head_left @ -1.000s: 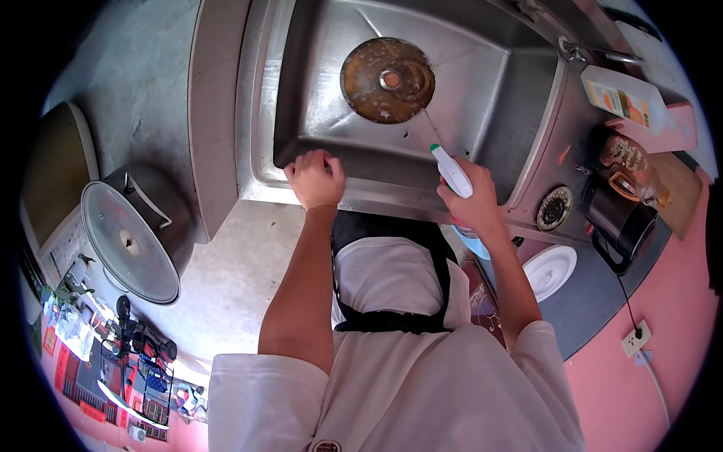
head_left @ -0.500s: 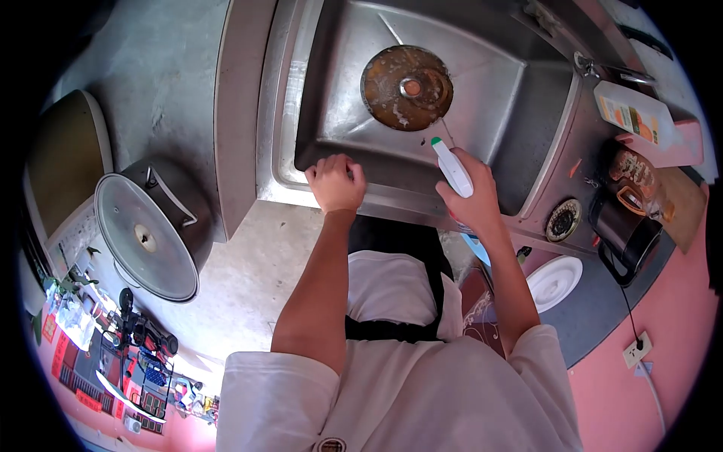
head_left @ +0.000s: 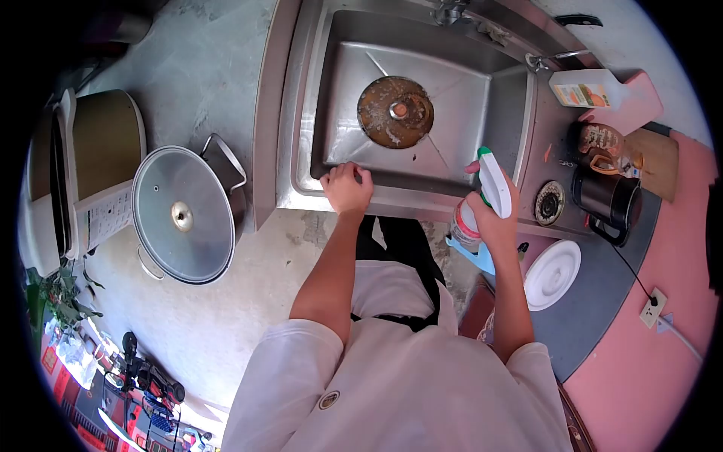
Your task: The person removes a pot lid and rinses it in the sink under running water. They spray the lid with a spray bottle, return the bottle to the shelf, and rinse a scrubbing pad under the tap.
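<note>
A round lid (head_left: 376, 124) with a central knob lies in the metal sink (head_left: 459, 83), its brown surface spotted with pale residue. My right hand (head_left: 495, 218) is wrapped around the neck of a spray bottle (head_left: 495, 184), which has a white and green trigger head. Part of the bottle's clear body shows below my fingers, over the sink's front right edge. My left hand (head_left: 348, 188) is closed, fingers curled over the sink's front rim (head_left: 407, 197); the fingertips are partly hidden.
A large lidded pot (head_left: 184, 215) stands on the left beside a bin-like appliance (head_left: 105, 143). Along the right counter are a white jug (head_left: 584, 90), a black kettle (head_left: 606, 200), a sink strainer (head_left: 550, 202) and a white lid (head_left: 553, 275). A faucet (head_left: 450, 11) is behind the sink.
My right hand has drawn the spray bottle right, away from the lid, and its head now points more upward. My left hand stays at the front rim. The camera view has shifted.
</note>
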The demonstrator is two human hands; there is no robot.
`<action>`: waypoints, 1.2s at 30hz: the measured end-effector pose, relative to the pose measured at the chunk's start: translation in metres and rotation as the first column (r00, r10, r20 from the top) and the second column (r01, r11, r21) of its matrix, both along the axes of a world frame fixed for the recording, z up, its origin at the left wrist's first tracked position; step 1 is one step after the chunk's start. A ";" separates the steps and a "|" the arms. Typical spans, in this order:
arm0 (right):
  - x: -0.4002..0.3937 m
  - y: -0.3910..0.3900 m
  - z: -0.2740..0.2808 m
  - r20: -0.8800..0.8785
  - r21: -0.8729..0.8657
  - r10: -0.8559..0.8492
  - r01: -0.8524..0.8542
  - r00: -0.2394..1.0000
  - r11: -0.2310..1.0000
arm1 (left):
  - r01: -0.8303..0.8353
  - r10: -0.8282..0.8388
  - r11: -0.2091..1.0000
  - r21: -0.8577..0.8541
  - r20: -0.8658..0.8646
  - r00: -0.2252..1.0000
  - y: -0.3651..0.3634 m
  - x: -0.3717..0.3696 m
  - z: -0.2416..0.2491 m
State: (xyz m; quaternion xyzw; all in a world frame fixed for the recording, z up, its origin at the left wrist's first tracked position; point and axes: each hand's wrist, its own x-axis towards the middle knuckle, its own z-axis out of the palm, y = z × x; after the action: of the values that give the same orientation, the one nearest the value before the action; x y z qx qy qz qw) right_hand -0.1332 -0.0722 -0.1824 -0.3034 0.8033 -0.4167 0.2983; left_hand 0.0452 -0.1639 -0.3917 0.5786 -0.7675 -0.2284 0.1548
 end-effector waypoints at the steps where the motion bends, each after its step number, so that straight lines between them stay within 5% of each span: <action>1: 0.001 0.009 0.008 -0.046 -0.049 -0.053 0.051 0.998 0.997 | 0.003 -0.003 1.000 -0.016 -0.019 1.000 0.000 0.002 0.001; 3: 0.003 0.028 0.023 -0.038 -0.096 -0.076 0.072 0.996 0.993 | 0.095 -0.087 0.986 0.139 -0.061 0.994 -0.001 0.008 0.005; 7: 0.002 0.059 0.047 -0.012 -0.120 -0.182 0.180 0.983 0.976 | 0.179 -0.169 0.982 0.056 -0.152 0.974 -0.002 0.020 0.024; 9: 0.003 0.066 0.051 0.053 -0.218 -0.363 0.366 0.930 0.905 | 0.288 -0.263 0.941 0.174 -0.157 0.952 -0.007 0.024 0.041; 13: 0.020 0.059 0.086 0.104 -0.368 -0.362 0.374 0.926 0.851 | 0.361 -0.333 0.914 0.183 -0.168 0.928 -0.007 0.031 0.075; 18: 0.021 0.067 0.084 0.039 -0.465 -0.355 0.332 0.934 0.821 | 0.362 -0.448 0.881 0.304 0.291 0.845 -0.005 0.044 0.088; 22: 0.017 0.066 0.083 0.086 -0.512 -0.373 0.362 0.924 0.779 | 0.465 -0.512 0.856 0.225 0.253 0.821 -0.017 0.052 0.083; 25: -0.004 0.053 0.056 0.154 -0.327 -0.265 0.302 0.952 0.896 | 0.454 -0.499 0.860 0.231 0.197 0.844 -0.022 0.056 0.063; 27: -0.027 0.041 0.006 0.067 -0.053 -0.196 0.200 0.978 0.978 | 0.457 -0.520 0.839 0.294 0.186 0.834 -0.022 0.059 0.054; 31: -0.057 0.017 -0.051 -0.075 0.290 -0.131 0.147 0.989 0.946 | 0.500 -0.596 0.781 0.373 0.209 0.775 -0.019 0.065 0.033; 36: -0.067 0.005 -0.063 0.000 0.249 -0.127 0.123 0.992 0.961 | 0.486 -0.557 0.799 0.356 0.130 0.820 -0.013 0.072 0.023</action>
State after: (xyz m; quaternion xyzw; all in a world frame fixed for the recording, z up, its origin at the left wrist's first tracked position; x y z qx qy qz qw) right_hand -0.2001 -0.0673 -0.2458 -0.2091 0.8644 -0.3330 0.3134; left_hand 0.1174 -0.1767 -0.3691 0.3824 -0.8650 -0.3108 -0.0952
